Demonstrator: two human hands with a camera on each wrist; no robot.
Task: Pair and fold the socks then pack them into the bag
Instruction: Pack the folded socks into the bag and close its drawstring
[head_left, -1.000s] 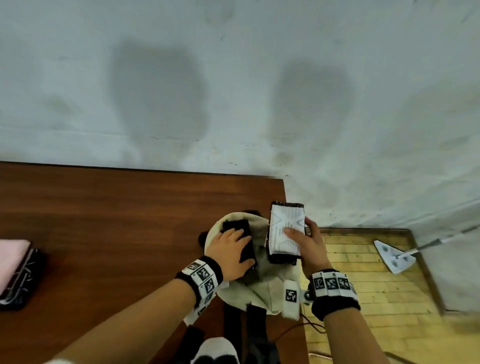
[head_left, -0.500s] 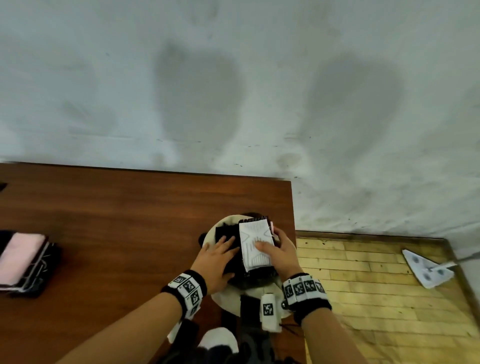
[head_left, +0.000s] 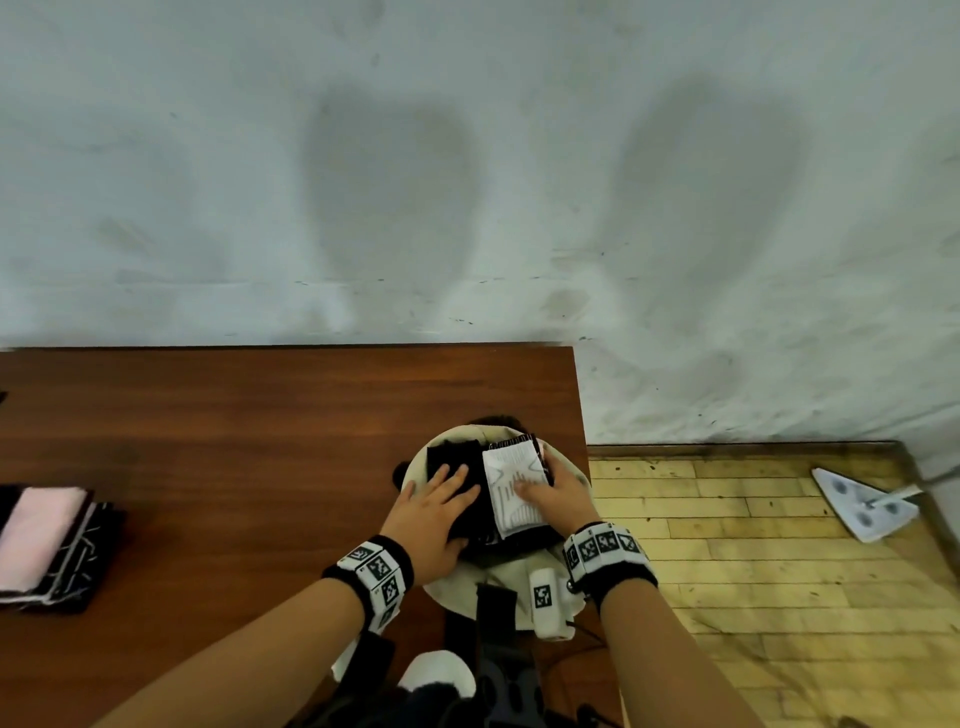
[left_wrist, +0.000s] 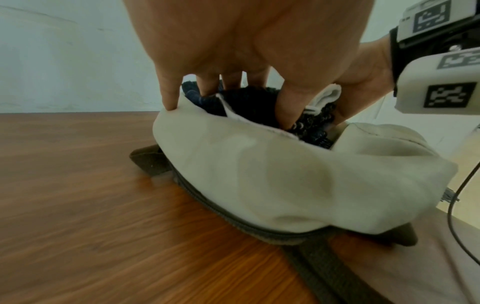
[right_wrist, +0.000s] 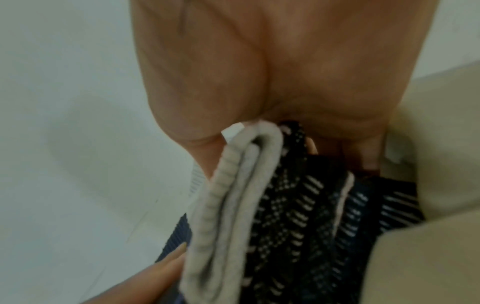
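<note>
My right hand (head_left: 558, 493) grips a folded white-and-black sock bundle (head_left: 514, 488), thumb on top, inside the open mouth of the cream bag (left_wrist: 259, 170). My left hand (head_left: 434, 506) lies open, fingers flat on dark socks (head_left: 452, 454) already inside. The bag sits at the tabletop's (head_left: 234, 441) right near corner; more folded socks (head_left: 47, 540) lie far left.
</note>
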